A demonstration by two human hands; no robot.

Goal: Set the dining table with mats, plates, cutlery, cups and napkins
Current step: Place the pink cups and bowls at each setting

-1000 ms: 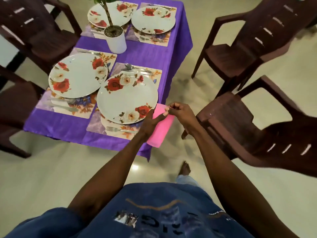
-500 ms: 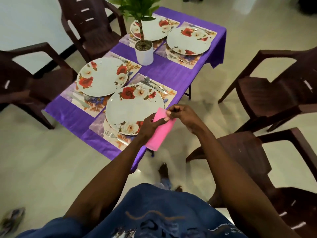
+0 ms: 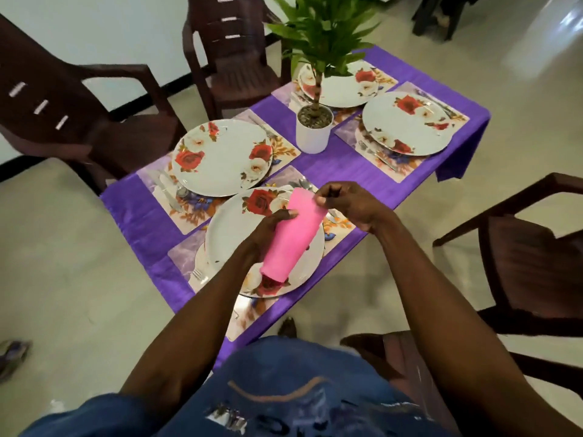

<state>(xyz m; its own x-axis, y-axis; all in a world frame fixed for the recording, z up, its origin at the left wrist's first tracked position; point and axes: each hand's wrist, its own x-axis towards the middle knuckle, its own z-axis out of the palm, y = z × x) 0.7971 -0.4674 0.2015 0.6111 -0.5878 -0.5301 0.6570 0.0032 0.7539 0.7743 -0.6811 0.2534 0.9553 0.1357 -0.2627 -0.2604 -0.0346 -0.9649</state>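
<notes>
At the centre of the frame, the left hand grips a pink cup around its side while the right hand pinches its rim, both hands over the nearest floral plate. The table, under a purple cloth, carries four floral plates on mats, with cutlery beside them. A potted plant in a white pot stands between the plates. Dark brown chairs stand at the left, top and right edges of the frame.

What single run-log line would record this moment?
left hand: grips pink cup stack | right hand: pinches its top rim | location: above nearest floral plate | cups on table: none
</notes>
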